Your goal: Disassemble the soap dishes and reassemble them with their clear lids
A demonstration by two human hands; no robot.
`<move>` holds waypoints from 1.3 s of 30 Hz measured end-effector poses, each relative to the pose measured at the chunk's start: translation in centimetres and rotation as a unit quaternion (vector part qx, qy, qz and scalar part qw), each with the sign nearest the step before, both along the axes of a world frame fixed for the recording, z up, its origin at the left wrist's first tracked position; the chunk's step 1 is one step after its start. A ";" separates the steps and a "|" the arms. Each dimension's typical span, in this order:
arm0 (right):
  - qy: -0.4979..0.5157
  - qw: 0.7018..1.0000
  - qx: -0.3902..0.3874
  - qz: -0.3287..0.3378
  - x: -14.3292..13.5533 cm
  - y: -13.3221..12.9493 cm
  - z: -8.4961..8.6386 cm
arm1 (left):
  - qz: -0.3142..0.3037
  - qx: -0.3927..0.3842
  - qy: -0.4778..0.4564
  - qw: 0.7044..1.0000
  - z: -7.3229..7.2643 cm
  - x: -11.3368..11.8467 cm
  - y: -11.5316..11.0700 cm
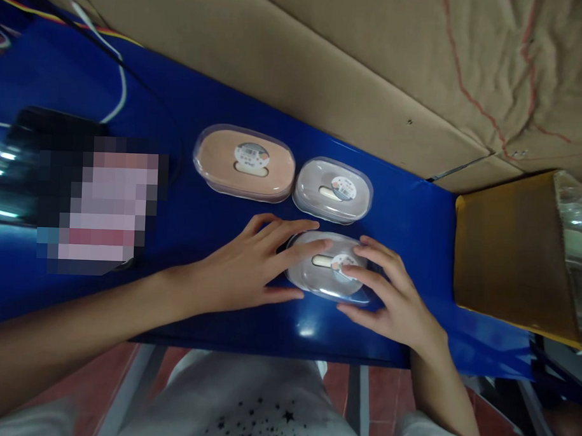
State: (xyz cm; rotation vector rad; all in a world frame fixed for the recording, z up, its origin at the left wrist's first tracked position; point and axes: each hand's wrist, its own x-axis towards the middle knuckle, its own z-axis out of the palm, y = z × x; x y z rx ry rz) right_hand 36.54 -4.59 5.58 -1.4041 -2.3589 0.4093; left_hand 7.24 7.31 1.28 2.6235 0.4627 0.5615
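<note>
An oval grey lunch box (308, 280) with a clear cover and a round label lies on the blue table, close to its front edge. My left hand (251, 264) is curved around the left end, one finger resting on top and the thumb at the near side. From the other end, my right hand (393, 291) grips it, fingers over the cover and label, thumb along the near edge. Just beyond sits a second grey lunch box (311, 180). To its left is a larger peach lunch box (216, 161), also labelled and covered.
A dark device with a pixelated screen (105, 205) stands on the left of the blue table (199, 240). A white cable (124, 85) runs behind it. Brown cardboard (325, 73) lines the back, and an open carton (504, 244) holding clear-wrapped items is at the right.
</note>
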 end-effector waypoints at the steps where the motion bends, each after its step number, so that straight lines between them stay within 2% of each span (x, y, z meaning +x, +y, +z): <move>1: -0.005 1.000 0.005 0.003 -0.1 0.1 -0.3 | -0.003 0.004 0.000 1.000 0.0 0.0 0.0; 8: -0.029 0.999 0.038 0.015 -0.1 0.3 -1.4 | -0.035 0.082 -0.013 0.996 0.6 -0.2 -0.1; 18: -0.034 0.999 -0.003 0.007 0.2 0.3 -0.8 | -0.039 0.118 0.006 0.992 1.1 -0.4 0.1; 39: -0.039 0.999 0.001 0.021 -0.1 0.4 -1.3 | -0.027 0.096 0.006 0.995 0.9 -0.5 0.5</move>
